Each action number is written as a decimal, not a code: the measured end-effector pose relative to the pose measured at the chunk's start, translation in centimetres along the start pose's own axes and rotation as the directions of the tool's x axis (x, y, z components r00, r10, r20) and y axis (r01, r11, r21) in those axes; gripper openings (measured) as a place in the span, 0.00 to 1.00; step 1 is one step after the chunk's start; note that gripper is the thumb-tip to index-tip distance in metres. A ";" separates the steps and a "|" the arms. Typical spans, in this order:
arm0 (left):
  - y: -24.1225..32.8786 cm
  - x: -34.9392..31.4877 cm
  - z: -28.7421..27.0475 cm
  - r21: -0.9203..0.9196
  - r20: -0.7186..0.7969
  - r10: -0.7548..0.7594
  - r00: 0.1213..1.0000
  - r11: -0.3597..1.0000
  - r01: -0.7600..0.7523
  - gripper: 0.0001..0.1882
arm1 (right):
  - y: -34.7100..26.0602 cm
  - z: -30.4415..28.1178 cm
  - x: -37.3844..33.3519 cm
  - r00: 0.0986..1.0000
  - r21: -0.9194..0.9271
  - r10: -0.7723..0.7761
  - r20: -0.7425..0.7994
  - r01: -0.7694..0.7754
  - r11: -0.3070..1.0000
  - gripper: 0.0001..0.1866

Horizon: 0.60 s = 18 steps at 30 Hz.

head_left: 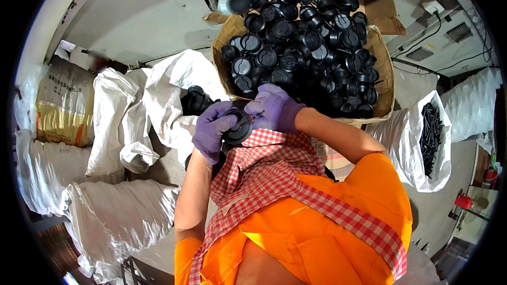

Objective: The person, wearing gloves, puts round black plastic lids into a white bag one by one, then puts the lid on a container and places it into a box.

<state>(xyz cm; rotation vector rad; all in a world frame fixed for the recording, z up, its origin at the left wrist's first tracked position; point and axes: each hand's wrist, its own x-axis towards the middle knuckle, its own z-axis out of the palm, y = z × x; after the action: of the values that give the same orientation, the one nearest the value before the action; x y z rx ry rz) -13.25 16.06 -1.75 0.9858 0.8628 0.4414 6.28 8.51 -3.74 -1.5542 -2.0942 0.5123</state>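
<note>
A black round plastic cap sits between my two hands, just above my lap. My left hand, in a purple glove, is closed on the cap, with thumb and fingers around its left side. Also purple-gloved, my right hand has its fingers curled together at the cap's right edge. What those fingers pinch, if anything, is too small and hidden to name. Just beyond my hands a big heap of similar black round parts fills a cardboard box.
Left of the box, a white woven sack lies open with some black parts in it. Full white sacks stack up at the left. On the right, an open white sack holds thin black pieces.
</note>
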 end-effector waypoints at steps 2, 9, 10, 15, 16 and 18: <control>-0.1 -0.1 0.6 0.040 -0.071 0.048 0.996 0.998 -0.046 0.21 | 0.2 0.6 -0.1 0.998 -0.116 -0.061 -0.005 0.060 0.991 0.12; 0.2 -0.7 1.5 0.725 0.019 0.295 0.955 0.654 -0.217 0.20 | -0.8 -0.3 0.3 0.974 -0.193 -0.104 -0.200 0.065 0.979 0.10; 0.4 -0.8 1.6 0.870 0.092 0.356 0.930 0.425 -0.249 0.20 | -0.7 -0.1 0.3 0.999 -0.062 0.040 0.025 -0.038 0.997 0.11; 2.1 -1.8 2.0 0.284 0.226 0.048 0.973 0.952 -0.113 0.17 | 1.9 -1.8 0.6 0.657 0.680 -0.289 0.696 -0.475 0.559 0.14; 1.3 -2.1 1.5 0.279 0.211 0.179 0.961 0.931 -0.235 0.17 | 1.1 -1.6 0.6 0.773 0.768 -0.314 0.551 -0.323 0.554 0.13; -1.4 -1.9 0.1 0.270 0.185 0.428 0.884 0.843 -0.465 0.19 | 0.3 -1.3 0.8 0.921 0.811 -0.299 0.251 -0.032 0.584 0.10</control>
<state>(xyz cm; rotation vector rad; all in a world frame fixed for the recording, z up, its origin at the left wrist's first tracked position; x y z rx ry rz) -14.38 13.96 -2.14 1.5027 0.5954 0.6514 7.09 9.40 -2.78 -0.7649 -1.7445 1.5456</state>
